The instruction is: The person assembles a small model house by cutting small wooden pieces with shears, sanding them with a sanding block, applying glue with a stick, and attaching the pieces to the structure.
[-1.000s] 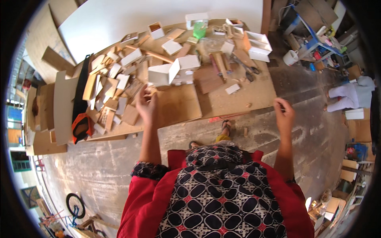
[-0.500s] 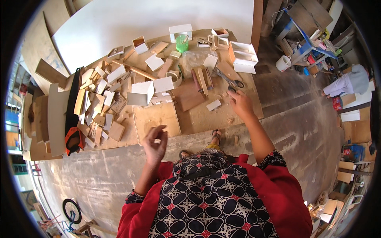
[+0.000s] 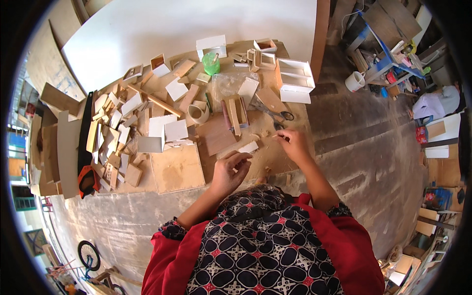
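Observation:
Over the table's near edge, my left hand [image 3: 231, 170] is closed, thumb and fingertips curled together. Whatever it may hold is too small to tell. Just beyond its fingers lies a small white piece [image 3: 250, 147]. To the right, my right hand [image 3: 294, 145] is also closed in a pinch, and I cannot make out anything between its fingertips. A pair of dark-handled scissors [image 3: 286, 115] rests on the table just past that hand. Left of the scissors are a brown flat board [image 3: 216, 133] and a small narrow wooden frame [image 3: 238, 114].
Wood offcuts [image 3: 118, 132] lie heaped on the left of the table, beside a handsaw with an orange handle [image 3: 88, 181]. A tape roll [image 3: 198, 112], a green cup [image 3: 211, 64] and a white divided box [image 3: 295, 78] stand farther back. Another person [image 3: 435, 103] is at the far right.
My left hand has moved right, closer to my right hand, and its fingers have drawn together. The right hand has come slightly nearer, away from the scissors. The whole view has shifted a little.

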A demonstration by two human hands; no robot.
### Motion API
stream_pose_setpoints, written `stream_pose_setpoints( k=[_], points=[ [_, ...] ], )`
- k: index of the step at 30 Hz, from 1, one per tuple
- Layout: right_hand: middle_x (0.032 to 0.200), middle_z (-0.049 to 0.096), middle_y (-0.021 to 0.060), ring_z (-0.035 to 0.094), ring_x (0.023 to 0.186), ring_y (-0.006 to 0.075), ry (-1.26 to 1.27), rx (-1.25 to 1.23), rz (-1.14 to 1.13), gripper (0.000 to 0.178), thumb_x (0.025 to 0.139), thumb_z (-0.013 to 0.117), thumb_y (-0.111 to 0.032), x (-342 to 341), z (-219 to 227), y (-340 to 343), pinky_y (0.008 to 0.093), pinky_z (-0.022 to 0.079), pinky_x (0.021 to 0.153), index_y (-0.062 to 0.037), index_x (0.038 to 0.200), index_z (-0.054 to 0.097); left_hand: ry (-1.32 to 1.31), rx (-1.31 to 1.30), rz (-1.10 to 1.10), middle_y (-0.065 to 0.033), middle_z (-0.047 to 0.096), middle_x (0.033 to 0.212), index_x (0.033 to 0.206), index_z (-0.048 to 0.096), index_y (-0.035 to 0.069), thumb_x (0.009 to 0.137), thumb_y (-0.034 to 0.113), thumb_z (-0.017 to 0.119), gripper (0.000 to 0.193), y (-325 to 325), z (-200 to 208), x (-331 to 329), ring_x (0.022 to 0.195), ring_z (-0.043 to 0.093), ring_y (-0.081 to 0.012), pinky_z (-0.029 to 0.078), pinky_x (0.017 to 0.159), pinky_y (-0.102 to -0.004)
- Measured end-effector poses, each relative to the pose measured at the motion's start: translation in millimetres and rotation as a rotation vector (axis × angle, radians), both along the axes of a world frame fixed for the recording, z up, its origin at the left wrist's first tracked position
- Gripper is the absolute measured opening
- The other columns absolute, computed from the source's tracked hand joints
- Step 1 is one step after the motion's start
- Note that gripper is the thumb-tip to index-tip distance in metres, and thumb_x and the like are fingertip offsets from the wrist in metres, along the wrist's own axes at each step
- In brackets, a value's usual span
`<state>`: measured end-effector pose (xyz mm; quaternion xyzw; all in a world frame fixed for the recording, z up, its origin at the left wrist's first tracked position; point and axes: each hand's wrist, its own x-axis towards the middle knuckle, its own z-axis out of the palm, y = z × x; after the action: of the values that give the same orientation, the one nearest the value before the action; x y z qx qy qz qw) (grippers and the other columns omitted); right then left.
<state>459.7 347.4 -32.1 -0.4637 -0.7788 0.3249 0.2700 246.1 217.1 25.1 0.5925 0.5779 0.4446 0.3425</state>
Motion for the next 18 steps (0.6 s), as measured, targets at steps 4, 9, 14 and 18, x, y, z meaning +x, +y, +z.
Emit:
stream_pose_setpoints(
  k=[4, 9, 14, 18],
  points=[
    [0.082, 0.067, 0.0050, 0.052, 0.057, 0.0066, 0.476, -0.794, -0.119, 0.020, 0.087, 0.064, -0.016, -1, 45, -7, 0.0212, 0.041, 0.053, 0.0002, 0.097, 0.068, -0.092, -0.063, 0.045, -0.0089, 0.061, 0.081, 0.099, 0.064, -0.002, 0.083, 0.003, 0.061, 0.017, 26, -7, 22, 0.067, 0.060, -0.0143, 0.049, 0.059, -0.0248],
    [0.077, 0.064, 0.0001, 0.049, 0.056, 0.0035, 0.524, -0.939, 0.003, 0.017, 0.088, 0.063, -0.018, 5, 65, 2, 0.0173, 0.038, 0.052, -0.0023, 0.093, 0.068, -0.575, -0.213, 0.079, -0.0028, 0.060, 0.084, 0.101, 0.063, -0.001, 0.088, 0.011, 0.063, 0.018, 46, -16, 43, 0.070, 0.056, -0.0086, 0.047, 0.062, -0.0222],
    [0.068, 0.059, -0.0025, 0.048, 0.056, 0.0025, 0.351, -0.815, 0.205, 0.012, 0.085, 0.067, -0.017, -2, 62, 14, 0.0173, 0.037, 0.051, -0.0050, 0.082, 0.065, -0.533, -0.283, 0.074, 0.0006, 0.059, 0.076, 0.096, 0.063, 0.000, 0.087, 0.016, 0.065, 0.019, 53, -16, 47, 0.068, 0.054, -0.0064, 0.045, 0.062, -0.0206],
    [0.069, 0.060, -0.0030, 0.049, 0.061, 0.0018, 0.267, -0.789, 0.294, 0.016, 0.085, 0.068, -0.019, -18, 56, 42, 0.0187, 0.038, 0.052, -0.0035, 0.087, 0.067, -0.660, -0.295, 0.179, -0.0008, 0.060, 0.076, 0.093, 0.061, 0.001, 0.089, 0.014, 0.062, 0.014, 48, -15, 43, 0.067, 0.057, -0.0070, 0.047, 0.061, -0.0209]
  ],
)
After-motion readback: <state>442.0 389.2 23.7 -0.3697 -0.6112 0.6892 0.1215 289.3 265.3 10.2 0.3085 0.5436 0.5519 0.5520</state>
